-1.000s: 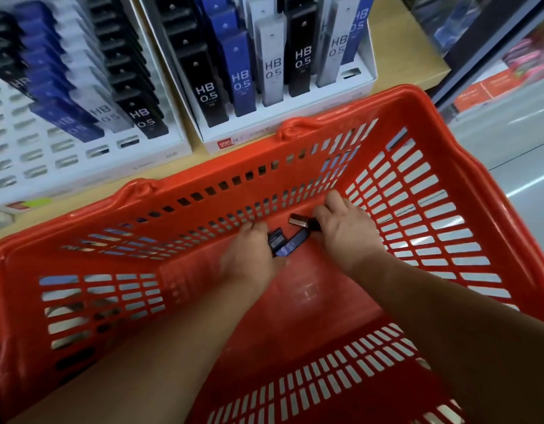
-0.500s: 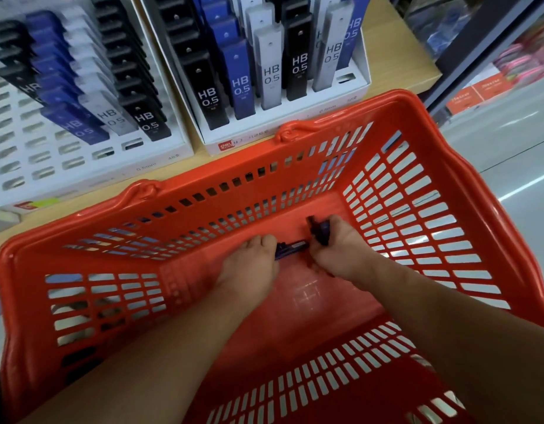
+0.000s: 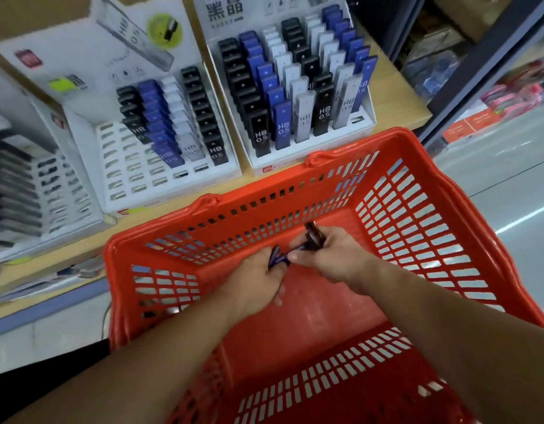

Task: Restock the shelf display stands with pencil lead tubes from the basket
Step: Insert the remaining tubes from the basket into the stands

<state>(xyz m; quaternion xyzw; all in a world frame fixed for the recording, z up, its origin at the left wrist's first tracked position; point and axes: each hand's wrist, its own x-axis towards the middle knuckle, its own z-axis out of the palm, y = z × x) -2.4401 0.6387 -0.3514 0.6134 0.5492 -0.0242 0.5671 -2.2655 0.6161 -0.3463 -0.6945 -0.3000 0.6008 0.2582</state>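
Note:
Both my hands are inside the red basket [image 3: 423,166], near its far wall. My left hand [image 3: 258,280] grips blue pencil lead tubes [image 3: 276,257] by their ends. My right hand [image 3: 331,255] is closed around dark pencil lead tubes [image 3: 312,234] that stick up above its fingers. The two hands touch at the fingertips. On the wooden shelf beyond the basket stand two white display stands: the right stand [image 3: 295,96] is nearly full of black, blue and grey HB 0.5 tubes, and the middle stand [image 3: 160,154] has several empty slots at its front and left.
A third stand [image 3: 35,185] with dark items sits at the far left of the shelf [image 3: 399,96]. A dark shelving post [image 3: 484,68] rises at the right, with the grey aisle floor [image 3: 493,179] beyond. The basket floor near me looks bare.
My view has tilted up, showing more of the stands. Both hands have lifted from the basket floor with the tubes in them, the right one raising its dark tubes higher.

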